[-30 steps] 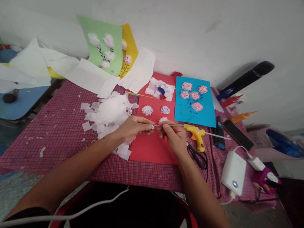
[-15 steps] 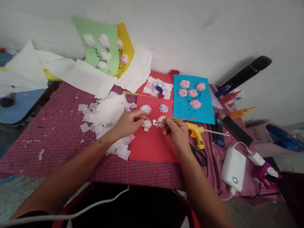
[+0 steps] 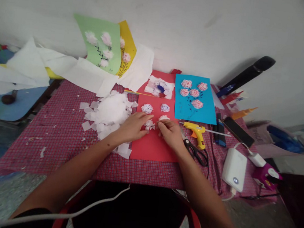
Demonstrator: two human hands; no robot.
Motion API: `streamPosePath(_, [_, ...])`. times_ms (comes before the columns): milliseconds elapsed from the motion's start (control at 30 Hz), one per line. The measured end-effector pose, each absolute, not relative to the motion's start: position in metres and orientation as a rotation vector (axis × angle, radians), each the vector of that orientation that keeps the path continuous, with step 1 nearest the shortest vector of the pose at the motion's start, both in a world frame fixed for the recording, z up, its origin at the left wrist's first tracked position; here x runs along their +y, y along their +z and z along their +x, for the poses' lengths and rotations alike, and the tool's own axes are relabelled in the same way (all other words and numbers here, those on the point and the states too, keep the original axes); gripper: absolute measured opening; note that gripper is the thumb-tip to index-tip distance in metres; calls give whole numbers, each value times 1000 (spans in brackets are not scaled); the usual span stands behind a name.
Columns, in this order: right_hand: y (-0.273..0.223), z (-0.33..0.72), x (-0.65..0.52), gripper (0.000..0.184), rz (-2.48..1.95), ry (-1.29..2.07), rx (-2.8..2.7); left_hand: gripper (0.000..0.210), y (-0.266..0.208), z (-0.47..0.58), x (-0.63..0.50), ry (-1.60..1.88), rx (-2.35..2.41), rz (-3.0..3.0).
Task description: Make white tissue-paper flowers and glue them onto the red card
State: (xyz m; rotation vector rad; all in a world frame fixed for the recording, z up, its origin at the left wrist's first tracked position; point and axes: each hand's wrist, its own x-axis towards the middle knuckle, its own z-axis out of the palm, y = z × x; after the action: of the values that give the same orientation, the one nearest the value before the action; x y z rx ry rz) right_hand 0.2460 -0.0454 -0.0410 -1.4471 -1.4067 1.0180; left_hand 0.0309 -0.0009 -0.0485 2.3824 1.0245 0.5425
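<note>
The right grip [image 3: 172, 134], at the centre of the frame, is pinched closed on a thin stick [image 3: 160, 122], whose tip is pointed at a small white paper flower [image 3: 149, 124]. By the left grip [image 3: 135, 126], just left of centre, the fingers are curled beside that flower; whether it is grasped or merely touched cannot be told. The flower is set over a red sheet [image 3: 153, 149], near the middle of the frame. A second white flower [image 3: 164, 118] is partly hidden behind the right fingers, and two speckled puffs [image 3: 147, 108] are seen just above, in a row.

To the left of the sheet, a pile of white paper squares [image 3: 112, 111] is heaped on the counter [image 3: 62, 125], which is covered with a checked cloth. Right of centre, a yellow glue gun [image 3: 198, 134] is laid above black-handled scissors [image 3: 197, 153]. A blue card [image 3: 179, 108] bearing pink puffs is placed above the gun. At upper left, a green card [image 3: 113, 31] is leaned against the wall, and a white power bank [image 3: 234, 168] is seen at lower right.
</note>
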Motion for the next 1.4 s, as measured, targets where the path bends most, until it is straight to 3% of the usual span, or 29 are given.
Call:
streamPosePath(167, [-42,243,-47,23,-1451,885,-1498,48,-50,32,3,622,1004,2413])
streamPosePath(467, [-35,241,-51,21,-1447,648,-1739,39,-53,36,5,629,1050,2462])
streamPosePath(1400, [-31,244,-52,22,-1424,604,-1746,42,-59,37,5,690,1042,2400])
